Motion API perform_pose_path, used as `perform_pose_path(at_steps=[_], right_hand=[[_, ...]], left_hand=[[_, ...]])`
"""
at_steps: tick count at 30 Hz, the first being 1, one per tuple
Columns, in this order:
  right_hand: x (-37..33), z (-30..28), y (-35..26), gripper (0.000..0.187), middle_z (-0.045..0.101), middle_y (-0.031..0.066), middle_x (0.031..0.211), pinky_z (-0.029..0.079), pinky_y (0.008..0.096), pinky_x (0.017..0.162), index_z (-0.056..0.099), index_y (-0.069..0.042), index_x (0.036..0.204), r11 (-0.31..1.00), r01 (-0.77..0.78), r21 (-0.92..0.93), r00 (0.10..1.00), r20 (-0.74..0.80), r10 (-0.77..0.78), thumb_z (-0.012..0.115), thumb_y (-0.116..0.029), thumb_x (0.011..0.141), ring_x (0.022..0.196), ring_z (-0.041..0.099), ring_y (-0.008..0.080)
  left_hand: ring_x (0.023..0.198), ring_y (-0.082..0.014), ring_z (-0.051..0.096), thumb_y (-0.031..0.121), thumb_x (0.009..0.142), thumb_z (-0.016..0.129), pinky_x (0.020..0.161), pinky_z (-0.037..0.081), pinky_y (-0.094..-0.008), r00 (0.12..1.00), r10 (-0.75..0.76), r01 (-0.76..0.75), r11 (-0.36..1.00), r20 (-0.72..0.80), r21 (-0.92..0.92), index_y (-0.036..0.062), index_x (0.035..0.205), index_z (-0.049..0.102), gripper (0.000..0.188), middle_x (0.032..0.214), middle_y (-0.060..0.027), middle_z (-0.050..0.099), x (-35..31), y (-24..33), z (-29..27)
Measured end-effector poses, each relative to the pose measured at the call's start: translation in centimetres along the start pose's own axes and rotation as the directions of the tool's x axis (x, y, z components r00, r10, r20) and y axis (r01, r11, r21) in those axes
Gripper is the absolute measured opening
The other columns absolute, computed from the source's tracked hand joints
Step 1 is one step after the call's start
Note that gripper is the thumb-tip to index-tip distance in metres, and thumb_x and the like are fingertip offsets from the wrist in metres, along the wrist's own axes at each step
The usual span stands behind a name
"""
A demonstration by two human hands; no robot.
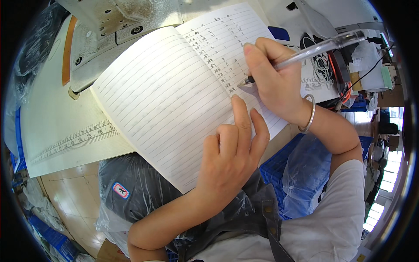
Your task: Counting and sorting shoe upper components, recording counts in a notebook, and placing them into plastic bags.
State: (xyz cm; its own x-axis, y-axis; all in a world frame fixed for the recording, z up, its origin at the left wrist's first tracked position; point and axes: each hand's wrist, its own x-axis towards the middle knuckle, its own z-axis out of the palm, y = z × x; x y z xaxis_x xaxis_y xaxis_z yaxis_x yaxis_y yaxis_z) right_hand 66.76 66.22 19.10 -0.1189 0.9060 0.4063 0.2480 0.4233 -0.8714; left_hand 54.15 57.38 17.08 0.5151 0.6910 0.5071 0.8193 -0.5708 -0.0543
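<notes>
White and ruled, the open notebook point(192, 89) lies at twelve o'clock, its right page point(257, 26) written down to the pen point(315, 51) clasped in the right hand point(279, 83), left page point(152, 96) blank, empty left hand point(228, 166) touching paper.

a cream-painted metal machine base point(144, 13) with dark bolts stood at the far side of the pale cream tabletop point(48, 126); an orange-brown narrow strip point(68, 52) ran along its left. a black printed ruler scale point(78, 140) followed the table's near edge. at right, a loosely coiled white cord point(322, 72) lay on the tabletop. below the edge: a dark bundle in translucent plastic point(144, 185), bearing a small red-and-blue-bordered label point(121, 190); a blue plastic crate point(273, 187) with crumpled clear plastic sheeting point(305, 174); glossy tan floor tiles point(67, 187). bright windows point(391, 172) showed far right.
</notes>
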Motion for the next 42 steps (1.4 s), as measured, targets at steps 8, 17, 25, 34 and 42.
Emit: perform_pose_path(at_steps=[8, 17, 25, 34, 42], right_hand=[[0.1, 0.0, -0.9, 0.034, 0.036, -0.0056, 0.048, 0.023, 0.0206, 0.038, 0.035, -0.005, 0.052, 0.998, -0.044, 0.042, 0.999, -0.025, 0.045, 0.051, -0.005, 0.083, 0.046, 0.029, 0.0001], [0.8, -5.5, -4.8, 0.028, 0.047, 0.0062, 0.048, 0.036, 0.0303, 0.042, 0.046, -0.004, 0.065, 0.570, 0.283, -0.771, 0.958, 0.253, -0.134, 0.061, -0.024, 0.079, 0.040, 0.047, 0.0212], [0.1, -9.9, 0.4, 0.034, 0.061, 0.0139, 0.080, 0.049, 0.0341, 0.059, 0.053, -0.004, 0.090, 0.112, 0.373, -0.921, 0.912, 0.342, -0.226, 0.056, -0.036, 0.079, 0.073, 0.061, 0.0267], [-16.8, -6.5, -8.8, 0.019, 0.060, 0.0103, 0.079, 0.047, 0.0334, 0.061, 0.058, -0.005, 0.087, 0.946, 0.055, -0.319, 0.557, 0.796, 0.237, 0.057, -0.005, 0.068, 0.070, 0.060, 0.0261], [-25.9, -1.5, -7.5, 0.040, 0.063, 0.0137, 0.084, 0.050, 0.0319, 0.069, 0.053, -0.006, 0.116, 0.840, -0.373, -0.395, 0.289, 0.810, 0.510, 0.057, -0.011, 0.077, 0.074, 0.062, 0.0270]], left_hand=[[0.058, -0.0131, 0.039, 0.009, 0.071, 0.054, 0.047, 0.031, -0.0219, 1.000, 0.024, -0.023, 0.999, -0.014, 0.033, 0.0062, 0.100, 0.059, 0.029, 0.110, -0.0222, 0.055, 0.1, -0.3, -0.3], [0.074, -0.0232, 0.049, 0.017, 0.065, 0.067, 0.063, 0.041, -0.0285, 0.994, -0.051, 0.081, 0.928, 0.093, -0.363, 0.0035, 0.103, 0.057, 0.042, 0.114, -0.0241, 0.051, -1.3, -0.9, -3.7], [0.081, -0.0287, 0.059, 0.002, 0.061, 0.060, 0.072, 0.047, -0.0419, 0.991, 0.081, -0.114, 0.919, -0.103, -0.378, 0.0032, 0.081, 0.060, 0.020, 0.085, -0.0102, 0.061, -10.4, -4.7, -8.7], [0.111, -0.0332, 0.046, 0.029, 0.081, 0.059, 0.093, 0.035, -0.0369, 0.732, -0.609, 0.670, 0.726, 0.306, -0.156, -0.0053, 0.116, 0.046, 0.051, 0.118, -0.0238, 0.048, -18.8, -14.2, -9.5], [0.118, -0.0337, 0.041, 0.058, 0.080, 0.048, 0.099, 0.029, -0.0366, 0.456, -0.732, 0.890, 0.374, 0.506, -0.262, -0.0071, 0.124, 0.039, 0.079, 0.124, -0.0265, 0.043, -22.5, -16.9, -4.9]])
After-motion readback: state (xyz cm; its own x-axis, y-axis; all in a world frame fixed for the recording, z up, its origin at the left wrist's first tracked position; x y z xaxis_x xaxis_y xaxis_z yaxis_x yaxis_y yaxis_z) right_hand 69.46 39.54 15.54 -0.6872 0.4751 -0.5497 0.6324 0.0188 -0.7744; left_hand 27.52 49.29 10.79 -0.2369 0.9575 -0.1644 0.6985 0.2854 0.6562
